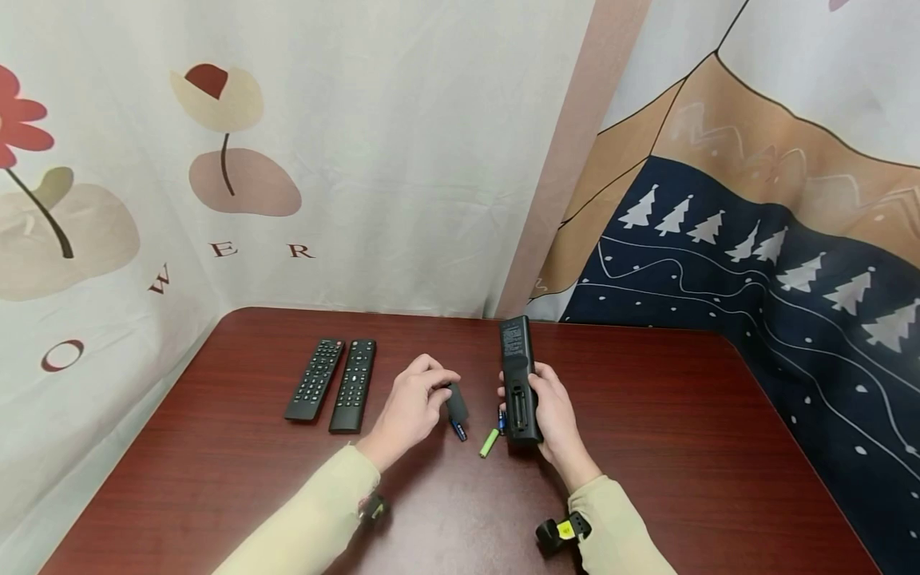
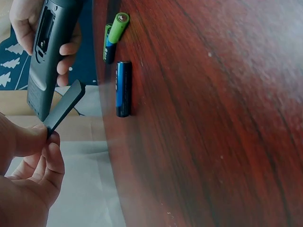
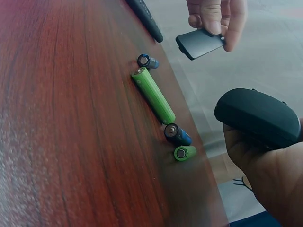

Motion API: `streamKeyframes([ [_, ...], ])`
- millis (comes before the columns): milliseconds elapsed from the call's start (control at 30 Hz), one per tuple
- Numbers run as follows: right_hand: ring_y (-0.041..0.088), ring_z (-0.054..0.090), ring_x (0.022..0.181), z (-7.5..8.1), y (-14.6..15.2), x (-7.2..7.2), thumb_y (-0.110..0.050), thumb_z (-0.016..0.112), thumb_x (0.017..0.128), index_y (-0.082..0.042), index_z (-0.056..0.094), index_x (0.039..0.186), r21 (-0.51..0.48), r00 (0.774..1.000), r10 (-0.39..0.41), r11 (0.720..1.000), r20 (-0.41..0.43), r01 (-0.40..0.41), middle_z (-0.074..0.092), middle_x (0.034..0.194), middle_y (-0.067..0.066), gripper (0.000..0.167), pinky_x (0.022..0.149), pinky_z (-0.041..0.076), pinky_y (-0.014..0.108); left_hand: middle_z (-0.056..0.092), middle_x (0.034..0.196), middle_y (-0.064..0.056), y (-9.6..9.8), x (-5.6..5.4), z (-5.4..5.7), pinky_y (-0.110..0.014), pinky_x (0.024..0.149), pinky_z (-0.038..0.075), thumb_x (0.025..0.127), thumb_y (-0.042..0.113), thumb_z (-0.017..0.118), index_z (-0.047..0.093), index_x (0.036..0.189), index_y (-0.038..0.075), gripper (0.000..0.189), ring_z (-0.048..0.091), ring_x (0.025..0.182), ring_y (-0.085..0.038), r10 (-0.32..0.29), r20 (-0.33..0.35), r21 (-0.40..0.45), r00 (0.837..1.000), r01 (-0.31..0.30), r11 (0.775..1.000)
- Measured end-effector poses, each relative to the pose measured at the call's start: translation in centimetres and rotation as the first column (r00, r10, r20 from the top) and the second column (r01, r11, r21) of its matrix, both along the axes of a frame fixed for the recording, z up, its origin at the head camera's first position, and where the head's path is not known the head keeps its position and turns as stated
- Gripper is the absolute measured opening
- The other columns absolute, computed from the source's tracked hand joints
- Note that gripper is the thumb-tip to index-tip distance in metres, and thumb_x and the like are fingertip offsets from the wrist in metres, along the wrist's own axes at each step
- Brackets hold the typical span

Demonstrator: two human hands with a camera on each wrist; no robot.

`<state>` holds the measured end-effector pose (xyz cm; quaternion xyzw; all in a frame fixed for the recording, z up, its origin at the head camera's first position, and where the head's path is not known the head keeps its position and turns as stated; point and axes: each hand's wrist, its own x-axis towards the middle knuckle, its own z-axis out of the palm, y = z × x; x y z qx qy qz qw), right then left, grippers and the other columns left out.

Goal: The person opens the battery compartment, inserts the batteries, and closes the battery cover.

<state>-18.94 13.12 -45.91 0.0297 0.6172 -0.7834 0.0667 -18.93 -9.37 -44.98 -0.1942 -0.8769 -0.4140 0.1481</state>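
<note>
The black remote (image 1: 519,382) is held back-up above the table (image 1: 647,447), its battery compartment open and empty. The right hand (image 1: 555,417) grips its lower body. The left hand (image 1: 411,407) pinches the detached battery cover (image 1: 456,403). Green and blue batteries (image 1: 492,438) lie on the table between the hands.

Two remotes (image 1: 332,383) lie left of the hands; batteries (image 1: 490,441) between them

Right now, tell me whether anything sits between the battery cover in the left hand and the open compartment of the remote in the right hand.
Nothing visible does. The left hand pinches the battery cover just beside the remote, whose open compartment faces it. The batteries lie on the table, below the gap.
</note>
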Motion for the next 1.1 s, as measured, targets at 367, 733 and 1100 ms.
streamKeyframes([
  [367,0.024,0.071,0.1,0.0,0.2,0.0,-0.016,0.031,0.109,-0.005,0.044,0.14,0.007,1.0,-0.03,1.0,-0.004,0.03,0.059,0.137,0.029,0.035,0.09,0.059,0.049,0.057,0.095,-0.002,-0.8,-0.2,-0.2,-0.027,0.07,0.053,0.088,-0.012,0.073,0.079,0.106,0.005,0.026,0.061,0.079,-0.015,0.021,0.041,-0.025,0.999,-0.02,0.999],
  [733,0.021,0.072,0.097,0.0,0.3,-0.2,-0.016,0.03,0.109,-0.004,0.043,0.14,0.011,0.999,-0.046,0.999,0.002,0.046,0.059,0.137,0.029,0.036,0.084,0.061,0.04,0.058,0.095,-0.002,-1.4,-0.6,-0.9,-0.03,0.073,0.054,0.089,-0.01,0.071,0.078,0.107,0.004,0.024,0.064,0.085,-0.018,0.053,0.089,-0.078,0.995,-0.046,0.996],
  [1100,0.022,0.071,0.098,0.2,0.5,-0.1,-0.015,0.03,0.11,-0.001,0.042,0.14,0.001,0.999,-0.047,0.999,-0.005,0.047,0.057,0.138,0.031,0.036,0.083,0.061,0.04,0.059,0.093,-0.003,-1.9,-1.0,-1.2,-0.038,0.08,0.056,0.089,-0.01,0.07,0.079,0.102,0.005,0.023,0.065,0.088,-0.022,0.065,0.141,-0.161,0.988,-0.042,0.986],
])
